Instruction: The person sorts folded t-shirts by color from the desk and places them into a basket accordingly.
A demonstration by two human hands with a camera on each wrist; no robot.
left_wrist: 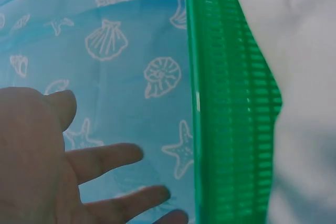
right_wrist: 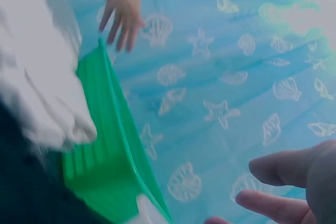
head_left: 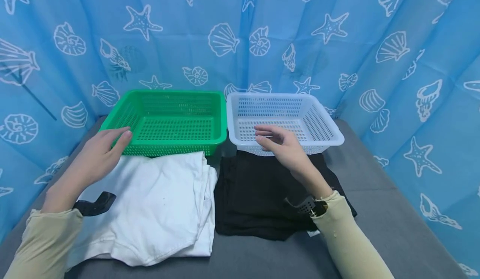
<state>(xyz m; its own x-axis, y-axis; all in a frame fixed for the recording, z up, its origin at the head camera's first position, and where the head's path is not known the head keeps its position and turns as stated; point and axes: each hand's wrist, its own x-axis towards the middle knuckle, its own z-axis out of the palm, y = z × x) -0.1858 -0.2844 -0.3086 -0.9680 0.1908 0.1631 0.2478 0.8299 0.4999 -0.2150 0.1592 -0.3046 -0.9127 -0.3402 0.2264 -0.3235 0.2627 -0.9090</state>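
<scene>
Loosely, left hand (head_left: pixel 95 156) and right hand (head_left: pixel 288 147) hover.

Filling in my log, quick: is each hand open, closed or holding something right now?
Left hand: open, holding nothing.
Right hand: open, holding nothing.

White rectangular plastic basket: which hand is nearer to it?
Right. The right hand appears over the near rim of the white basket in the head view; the left hand is farther off, near the left end of the green rectangular plastic basket.
</scene>
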